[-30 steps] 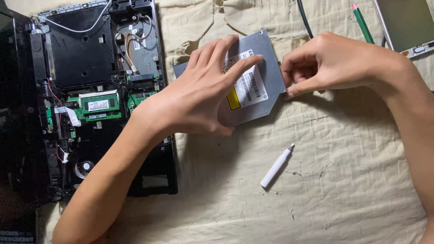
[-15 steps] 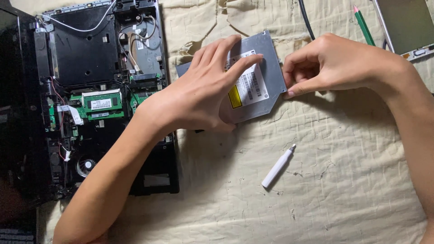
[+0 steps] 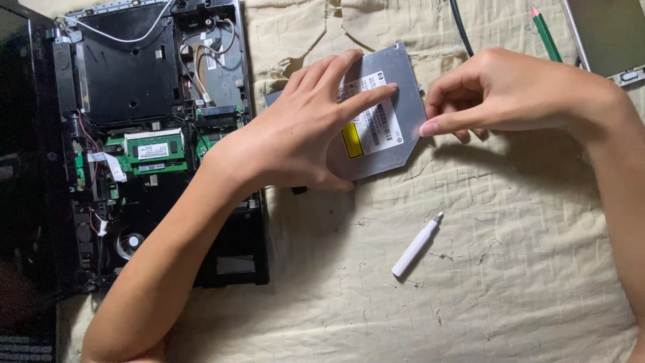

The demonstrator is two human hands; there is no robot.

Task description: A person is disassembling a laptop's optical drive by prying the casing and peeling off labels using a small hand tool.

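A flat grey optical drive (image 3: 393,84) with a white and yellow label lies on the cream cloth (image 3: 510,269), just right of an opened black laptop (image 3: 144,134). My left hand (image 3: 302,131) rests flat on top of the drive, fingers spread over its label. My right hand (image 3: 504,94) pinches the drive's right edge between thumb and fingers. Inside the laptop a green memory board (image 3: 153,148), wires and a fan show.
A small white screwdriver (image 3: 416,245) lies on the cloth below the drive. A green pencil (image 3: 545,33) and a black cable (image 3: 461,27) lie at the top. A grey panel (image 3: 608,33) sits in the top right corner.
Almost nothing differs; both hands stay on the drive, and the view has shifted slightly.
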